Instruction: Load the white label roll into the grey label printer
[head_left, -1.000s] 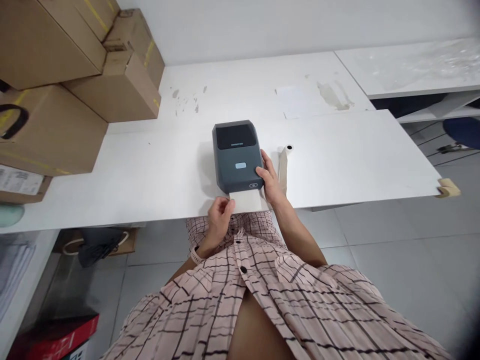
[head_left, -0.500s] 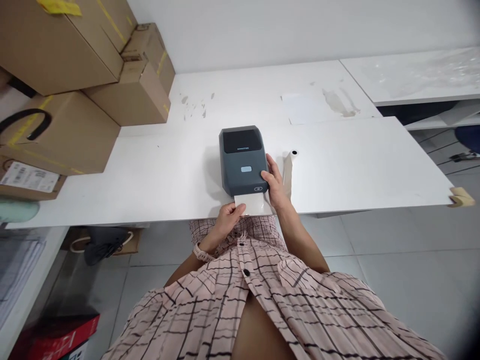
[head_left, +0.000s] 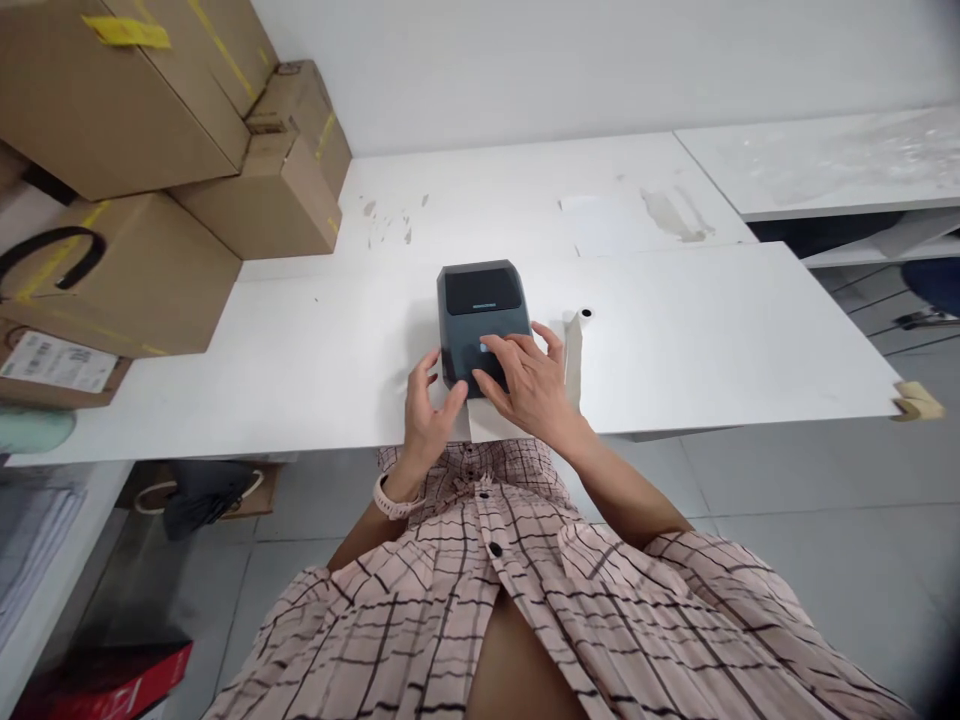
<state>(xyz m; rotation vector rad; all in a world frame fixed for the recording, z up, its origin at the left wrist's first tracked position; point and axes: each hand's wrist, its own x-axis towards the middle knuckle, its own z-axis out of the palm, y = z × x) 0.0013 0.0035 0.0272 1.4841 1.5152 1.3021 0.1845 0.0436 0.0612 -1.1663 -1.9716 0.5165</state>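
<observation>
A dark grey label printer [head_left: 484, 325] with a black window on top sits near the front edge of the white table. A blank label strip [head_left: 491, 425] sticks out of its front, over the table edge. My left hand [head_left: 429, 410] is at the printer's front left corner, thumb and fingers spread apart around it. Over the top lies my right hand [head_left: 529, 380], fingers spread, with a fingertip at the light blue button [head_left: 484, 346], which it partly covers. To the right is a thin roll [head_left: 586, 314] with a pale strip [head_left: 574, 360] beside it.
Cardboard boxes [head_left: 120, 265] are stacked at the table's left end, with a black curved strap [head_left: 82, 240] before them. A pale paper sheet [head_left: 600, 220] lies at the back. A padded corner [head_left: 919, 400] marks the table's right front. Grey floor shows below.
My left hand has let go of the label strip and moved up to the printer's left corner. My right hand has shifted from the printer's right side onto its top, over the button.
</observation>
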